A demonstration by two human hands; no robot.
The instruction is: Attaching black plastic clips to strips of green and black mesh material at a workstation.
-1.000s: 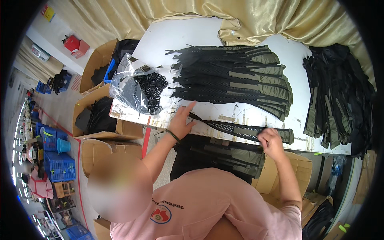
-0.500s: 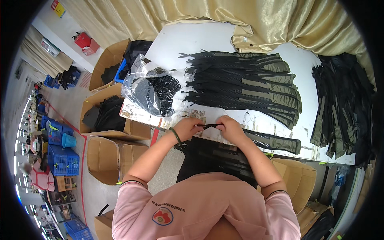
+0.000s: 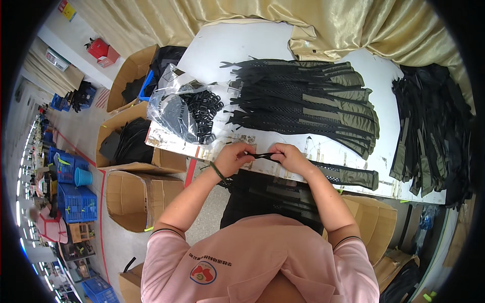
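At the table's near edge, my left hand (image 3: 234,160) and my right hand (image 3: 291,159) pinch a narrow black strap (image 3: 263,155) stretched between them. Whether a buckle sits on it is too small to make out. From beneath my right hand, a black mesh and olive strap piece (image 3: 348,177) runs rightward along the edge. Beyond my hands lies a fanned row of similar strap pieces (image 3: 308,98), their thin ends pointing left. A clear plastic bag (image 3: 169,113) spills black plastic buckles (image 3: 204,113) to the far left of my left hand.
Another heap of black and olive pieces (image 3: 429,131) hangs over the table's right side. Dark fabric (image 3: 252,199) lies between me and the white table (image 3: 232,43). Open cardboard boxes (image 3: 129,199) stand left, another box (image 3: 371,222) right. A gold curtain (image 3: 242,10) drapes behind.
The strap between my hands now shows a small loop or gap where it looked flatter before. My hands stay close together, still pinching it. The whole view has shifted slightly.
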